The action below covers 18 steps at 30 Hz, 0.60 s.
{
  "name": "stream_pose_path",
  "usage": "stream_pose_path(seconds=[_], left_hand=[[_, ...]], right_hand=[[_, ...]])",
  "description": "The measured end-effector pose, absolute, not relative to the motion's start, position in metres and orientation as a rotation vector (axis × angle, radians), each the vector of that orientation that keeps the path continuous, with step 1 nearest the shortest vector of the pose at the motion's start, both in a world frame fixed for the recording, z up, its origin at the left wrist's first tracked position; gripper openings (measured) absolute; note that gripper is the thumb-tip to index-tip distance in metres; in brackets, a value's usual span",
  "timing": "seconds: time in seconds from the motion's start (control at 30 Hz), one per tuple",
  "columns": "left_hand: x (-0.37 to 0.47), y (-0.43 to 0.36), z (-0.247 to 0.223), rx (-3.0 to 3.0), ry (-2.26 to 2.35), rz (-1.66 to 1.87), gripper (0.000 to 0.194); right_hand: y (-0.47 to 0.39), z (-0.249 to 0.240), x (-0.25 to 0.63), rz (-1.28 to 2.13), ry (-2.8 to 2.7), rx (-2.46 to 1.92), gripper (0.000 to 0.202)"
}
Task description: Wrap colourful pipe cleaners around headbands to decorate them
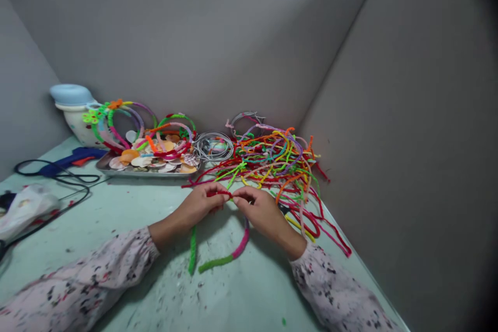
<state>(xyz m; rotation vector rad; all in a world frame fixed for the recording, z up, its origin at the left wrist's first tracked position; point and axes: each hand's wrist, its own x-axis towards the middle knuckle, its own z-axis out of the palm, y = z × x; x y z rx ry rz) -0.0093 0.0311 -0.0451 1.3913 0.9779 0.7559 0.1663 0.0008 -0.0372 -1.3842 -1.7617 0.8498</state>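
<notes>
Both hands meet over the middle of the table, fingertips nearly touching. My left hand [202,202] is closed in a pinch on a red pipe cleaner [218,194]. Opposite it, my right hand [259,207] pinches at the same spot, where the red strand runs between the fingertips. From beneath the hands a curved strip wrapped in pink and green pipe cleaner [241,245] hangs down toward me. A separate-looking green end [192,251] drops below my left hand. How these pieces join is hidden behind the fingers.
A heap of colourful pipe cleaners [272,155] lies behind my right hand, with red-handled scissors [311,225] beside it. Further left are a metal tray [148,172] of shells and wrapped hoops, a wire coil [213,146], a blue glue gun [70,160], a black cord [83,187] and a blue-lidded container [73,111].
</notes>
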Motion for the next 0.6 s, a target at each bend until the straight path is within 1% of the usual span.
stream_pose_path(seconds=[0.1,0.23,0.37,0.5,0.6], left_hand=[[-0.009,0.035,-0.043,1.366,0.948,0.748,0.02],[-0.012,0.039,-0.048,1.295,0.909,0.765,0.026],[-0.015,0.041,-0.06,1.272,0.928,0.815,0.02],[-0.015,0.041,-0.062,1.278,0.952,0.804,0.019],[-0.013,0.04,-0.06,1.309,0.936,0.804,0.019]], right_hand=[[0.007,-0.046,0.169,0.994,-1.622,-1.387,0.018],[0.013,-0.058,0.172,0.977,-1.515,-1.407,0.015],[0.014,-0.062,0.171,0.978,-1.476,-1.42,0.017],[0.014,-0.06,0.166,0.984,-1.468,-1.35,0.025],[0.014,-0.057,0.164,0.967,-1.496,-1.314,0.024]])
